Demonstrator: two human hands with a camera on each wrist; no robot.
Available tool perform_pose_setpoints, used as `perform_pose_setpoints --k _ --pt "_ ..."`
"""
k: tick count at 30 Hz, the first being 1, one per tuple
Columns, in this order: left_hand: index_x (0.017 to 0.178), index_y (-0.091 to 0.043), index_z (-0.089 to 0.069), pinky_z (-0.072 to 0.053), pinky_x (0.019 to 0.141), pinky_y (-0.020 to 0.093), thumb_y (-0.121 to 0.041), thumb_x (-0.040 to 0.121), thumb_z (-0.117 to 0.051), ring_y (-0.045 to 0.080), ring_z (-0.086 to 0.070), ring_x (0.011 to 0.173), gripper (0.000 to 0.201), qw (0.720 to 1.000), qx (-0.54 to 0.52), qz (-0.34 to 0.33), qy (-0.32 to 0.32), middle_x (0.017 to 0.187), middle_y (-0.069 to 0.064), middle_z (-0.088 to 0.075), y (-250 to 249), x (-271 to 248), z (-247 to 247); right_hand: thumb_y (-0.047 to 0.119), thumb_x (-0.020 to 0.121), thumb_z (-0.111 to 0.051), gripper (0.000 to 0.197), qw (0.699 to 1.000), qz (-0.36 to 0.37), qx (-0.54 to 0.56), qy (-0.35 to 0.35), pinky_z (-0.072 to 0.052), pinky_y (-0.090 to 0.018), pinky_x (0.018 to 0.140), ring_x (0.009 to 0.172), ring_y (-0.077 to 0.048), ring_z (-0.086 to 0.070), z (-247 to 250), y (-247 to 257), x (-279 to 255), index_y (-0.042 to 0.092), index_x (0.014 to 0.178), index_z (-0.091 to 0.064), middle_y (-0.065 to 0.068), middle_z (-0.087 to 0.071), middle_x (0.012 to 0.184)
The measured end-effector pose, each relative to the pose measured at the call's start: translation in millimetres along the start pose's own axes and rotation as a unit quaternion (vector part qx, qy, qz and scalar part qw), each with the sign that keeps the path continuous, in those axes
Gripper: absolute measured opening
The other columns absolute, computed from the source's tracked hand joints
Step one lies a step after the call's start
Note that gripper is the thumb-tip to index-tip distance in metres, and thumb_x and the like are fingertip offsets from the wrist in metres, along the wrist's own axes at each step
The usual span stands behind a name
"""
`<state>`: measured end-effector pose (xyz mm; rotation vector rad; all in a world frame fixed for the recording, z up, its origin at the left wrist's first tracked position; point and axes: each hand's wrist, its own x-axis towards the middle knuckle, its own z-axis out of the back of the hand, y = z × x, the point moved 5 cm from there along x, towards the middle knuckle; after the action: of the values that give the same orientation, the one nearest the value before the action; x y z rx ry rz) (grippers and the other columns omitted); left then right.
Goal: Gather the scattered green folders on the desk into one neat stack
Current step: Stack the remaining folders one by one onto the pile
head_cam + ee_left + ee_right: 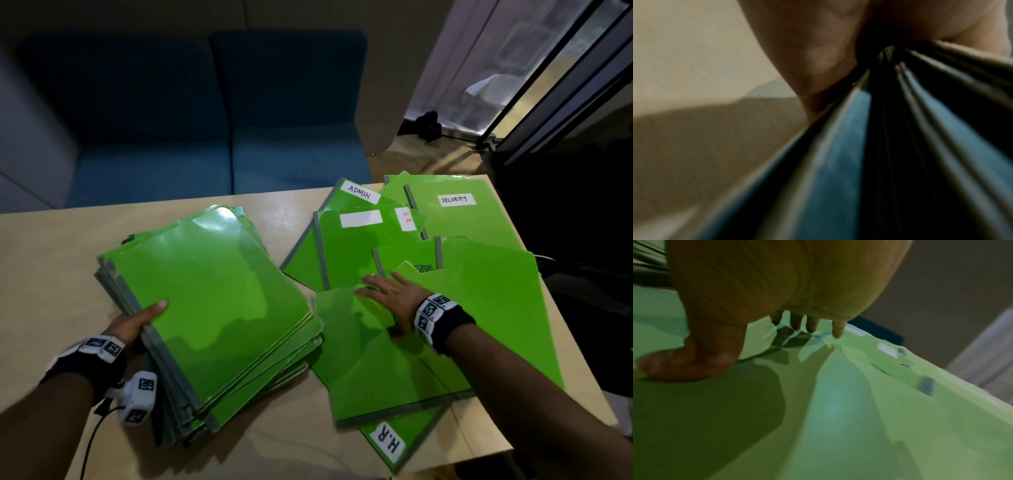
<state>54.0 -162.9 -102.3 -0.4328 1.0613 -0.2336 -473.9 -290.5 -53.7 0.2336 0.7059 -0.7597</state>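
A thick stack of green folders (219, 301) lies on the left half of the desk (51, 260), its near edge raised. My left hand (137, 322) grips its grey spine side, thumb on top; the left wrist view shows the folder edges (849, 146) pinched in the hand. Several loose green folders (479, 284) lie fanned over the right half, labelled ADMIN (359, 192), SECURITY (457, 199) and H.R (388, 442). My right hand (394, 294) lies flat with straight fingers on a loose folder (370, 363). The right wrist view shows those fingers (812, 324) spread over green sheets (849, 402).
A blue sofa (212, 113) stands behind the desk. The desk's right edge (561, 342) drops to a dark floor beside glass doors (565, 68). A dark object (424, 125) sits on the floor past the far right corner. A cable (90, 442) hangs from my left wrist.
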Motion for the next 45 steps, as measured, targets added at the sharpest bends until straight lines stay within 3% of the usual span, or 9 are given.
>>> perform_pose_setpoints --k 7,11,20,24,31,36,38,41,45 --pt "0.121 -0.001 -0.057 -0.046 0.09 0.063 -0.07 0.029 -0.086 0.047 -0.065 0.092 0.119 0.999 0.03 0.013 0.007 0.104 0.028 -0.067 19.5 26.1 10.9 0.037 0.063 -0.084 0.123 0.993 0.094 -0.064 0.018 0.006 -0.048 0.114 0.147 -0.035 0.007 0.1 38.6 0.0 0.036 0.152 0.002 0.006 0.006 0.162" --pt "0.114 0.004 -0.059 -0.048 0.086 0.064 -0.073 0.024 -0.083 0.046 -0.067 0.085 0.121 0.999 0.041 -0.009 -0.007 0.097 0.03 -0.067 1.8 -2.8 3.9 0.044 0.053 -0.088 0.135 0.986 0.132 -0.104 0.013 -0.011 -0.05 0.118 0.143 -0.033 -0.02 0.2 51.5 2.5 0.033 0.153 0.002 0.0 -0.014 0.16" --pt "0.129 0.01 -0.049 -0.047 0.082 0.05 -0.056 0.069 -0.075 0.036 -0.06 0.078 0.093 0.999 0.029 -0.038 -0.016 0.087 0.028 -0.063 -17.9 -44.8 -6.3 0.043 0.056 -0.089 0.113 0.99 0.108 -0.09 0.023 -0.03 -0.044 0.11 0.119 -0.026 -0.041 24.3 58.0 11.0 0.015 0.146 -0.026 -0.006 -0.045 0.133" --pt "0.133 0.007 -0.047 -0.046 0.092 0.056 -0.06 0.062 -0.078 0.043 -0.059 0.095 0.103 0.999 0.001 -0.036 -0.016 0.119 0.034 -0.058 -15.8 -42.1 -5.4 0.027 0.064 -0.087 0.089 0.994 0.078 0.003 0.075 -0.049 -0.039 0.085 0.105 -0.027 -0.057 31.5 51.4 5.1 0.025 0.137 -0.037 -0.004 -0.053 0.123" --pt "0.101 0.006 -0.058 -0.048 0.079 0.047 -0.054 0.062 -0.08 0.039 -0.062 0.08 0.075 0.998 -0.001 -0.056 -0.016 0.087 0.026 -0.063 -16.0 -36.5 -4.8 0.025 0.076 -0.08 0.064 0.981 -0.054 0.181 0.037 -0.047 -0.029 0.093 0.103 -0.018 -0.065 93.3 -9.7 -27.7 0.02 0.135 -0.054 -0.003 -0.071 0.112" --pt "0.096 0.006 -0.057 -0.043 0.071 0.039 -0.048 0.072 -0.076 0.032 -0.056 0.071 0.063 0.998 0.012 -0.056 -0.005 0.079 0.022 -0.06 -16.6 -33.6 -6.4 0.044 0.058 -0.088 0.035 0.894 -0.024 0.434 -0.11 -0.058 -0.034 0.082 0.076 -0.001 -0.069 169.8 -65.2 -92.5 0.032 0.087 -0.072 0.008 -0.076 0.088" --pt "0.102 0.007 -0.057 -0.045 0.071 0.039 -0.049 0.07 -0.078 0.033 -0.058 0.072 0.068 0.999 0.005 -0.052 0.0 0.081 0.022 -0.061 -16.0 -32.5 -5.9 0.056 0.052 -0.087 0.052 0.802 -0.007 0.565 -0.195 -0.059 -0.025 0.069 0.075 -0.008 -0.072 189.1 -75.6 -105.5 0.027 0.093 -0.075 0.006 -0.077 0.089" --pt "0.108 0.008 -0.057 -0.048 0.085 0.05 -0.049 0.068 -0.079 0.04 -0.062 0.087 0.073 0.999 0.008 -0.049 0.001 0.095 0.028 -0.063 -18.0 -37.9 -5.0 0.033 0.062 -0.085 0.052 0.669 -0.012 0.683 -0.294 -0.059 -0.027 0.066 0.073 -0.012 -0.072 192.3 -68.6 -79.0 0.013 0.106 -0.065 0.004 -0.076 0.088" --pt "0.127 0.006 -0.052 -0.047 0.094 0.053 -0.062 0.055 -0.082 0.042 -0.061 0.101 0.104 0.998 -0.001 -0.055 -0.004 0.117 0.029 -0.06 -14.2 -35.2 -4.0 0.029 0.077 -0.079 0.048 0.632 -0.073 0.698 -0.329 -0.057 -0.039 0.086 0.085 -0.016 -0.068 171.5 -14.1 8.2 0.011 0.117 -0.06 -0.004 -0.072 0.105"
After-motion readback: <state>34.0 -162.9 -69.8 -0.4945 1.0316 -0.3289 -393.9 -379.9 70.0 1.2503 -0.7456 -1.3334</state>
